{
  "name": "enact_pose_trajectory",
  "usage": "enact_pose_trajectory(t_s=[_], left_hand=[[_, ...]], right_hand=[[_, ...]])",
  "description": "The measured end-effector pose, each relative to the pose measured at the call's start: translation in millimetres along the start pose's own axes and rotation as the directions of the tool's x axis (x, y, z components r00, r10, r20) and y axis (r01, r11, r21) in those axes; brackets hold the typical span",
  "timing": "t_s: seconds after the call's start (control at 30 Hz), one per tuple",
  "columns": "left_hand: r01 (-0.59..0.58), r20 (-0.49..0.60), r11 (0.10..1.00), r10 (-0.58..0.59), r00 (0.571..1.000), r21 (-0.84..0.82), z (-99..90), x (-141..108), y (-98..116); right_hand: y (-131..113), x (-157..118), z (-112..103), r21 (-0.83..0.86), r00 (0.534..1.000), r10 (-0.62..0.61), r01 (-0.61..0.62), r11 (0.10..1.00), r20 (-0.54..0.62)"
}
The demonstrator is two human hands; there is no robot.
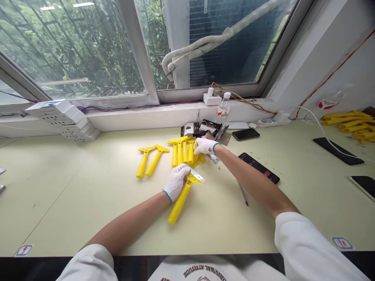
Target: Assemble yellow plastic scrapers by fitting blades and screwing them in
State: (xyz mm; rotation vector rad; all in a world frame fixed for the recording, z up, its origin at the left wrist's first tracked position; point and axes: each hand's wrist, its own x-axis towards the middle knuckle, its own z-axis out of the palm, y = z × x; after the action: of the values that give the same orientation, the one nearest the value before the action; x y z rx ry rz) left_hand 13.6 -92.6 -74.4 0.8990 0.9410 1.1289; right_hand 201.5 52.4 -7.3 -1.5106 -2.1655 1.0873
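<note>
My left hand (176, 181), in a white knitted glove, grips a yellow scraper (181, 201) near its head. A flat metal blade (197, 175) lies across that head, and the handle points down toward me. Farther forward, my gloved right hand (205, 146) is closed, fingertips down, over small yellow plastic pieces (200, 159). What its fingers pinch, if anything, is hidden. Just left of it stands a row of several yellow scraper handles (179, 152). Two more yellow scrapers (143, 162) lie apart to the left. Small metal screws or nuts (216, 160) are scattered beside my right wrist.
Black packets (209, 125) and a plastic bottle (223, 104) stand by the sill. A screwdriver (243, 194) and a phone (260, 168) lie near my right forearm. Another phone (246, 134) is behind. White boxes (67, 121) are stacked left; yellow handles (356, 125) are piled far right.
</note>
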Motion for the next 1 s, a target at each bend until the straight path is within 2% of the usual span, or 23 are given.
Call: enact_pose_trajectory(t_s=[0.07, 0.17, 0.23, 0.27, 0.37, 0.5, 0.57, 0.67, 0.8, 1.0], left_hand=[[0.001, -0.01, 0.999, -0.002, 1.0, -0.036, 0.4, -1, 0], [0.005, -0.029, 0.998, -0.007, 1.0, -0.067, -0.9, 0, -4], [0.015, -0.066, 0.998, -0.018, 0.998, -0.053, -2.2, 1, -7], [0.02, -0.084, 0.999, -0.023, 0.996, -0.042, -2.6, 2, -8], [0.039, -0.091, 0.999, -0.041, 0.995, -0.016, -1.7, 2, -8], [0.061, -0.081, 0.998, -0.06, 0.995, 0.006, 2.2, 0, -5], [0.07, -0.074, 0.998, -0.07, 0.995, -0.007, 3.3, 0, -4], [0.098, -0.062, 0.994, -0.101, 0.993, -0.045, 2.5, 0, -3], [0.11, -0.059, 0.991, -0.115, 0.992, -0.081, 0.2, 2, -3], [0.147, -0.039, 0.985, -0.151, 0.988, -0.085, 2.4, 0, 2]], right_hand=[[1, -12, -11, -0.043, 0.998, 0.037, -0.039, 0.998, -0.046], [2, -39, -22, -0.038, 0.984, 0.027, -0.034, 0.999, -0.178], [1, -61, -22, 0.047, 0.963, 0.019, -0.007, 0.999, -0.267], [1, -72, -19, 0.152, 0.953, 0.026, 0.021, 0.988, -0.301], [3, -105, -2, 0.476, 0.965, 0.04, 0.092, 0.874, -0.26], [14, -130, 30, 0.618, 0.988, 0.014, 0.086, 0.781, -0.154], [20, -133, 44, 0.57, 0.989, 0.024, 0.065, 0.819, -0.147], [24, -132, 54, 0.401, 0.976, 0.013, 0.076, 0.913, -0.216], [20, -132, 54, 0.224, 0.966, -0.042, 0.101, 0.969, -0.253], [14, -136, 48, 0.102, 0.972, -0.051, 0.077, 0.992, -0.231]])
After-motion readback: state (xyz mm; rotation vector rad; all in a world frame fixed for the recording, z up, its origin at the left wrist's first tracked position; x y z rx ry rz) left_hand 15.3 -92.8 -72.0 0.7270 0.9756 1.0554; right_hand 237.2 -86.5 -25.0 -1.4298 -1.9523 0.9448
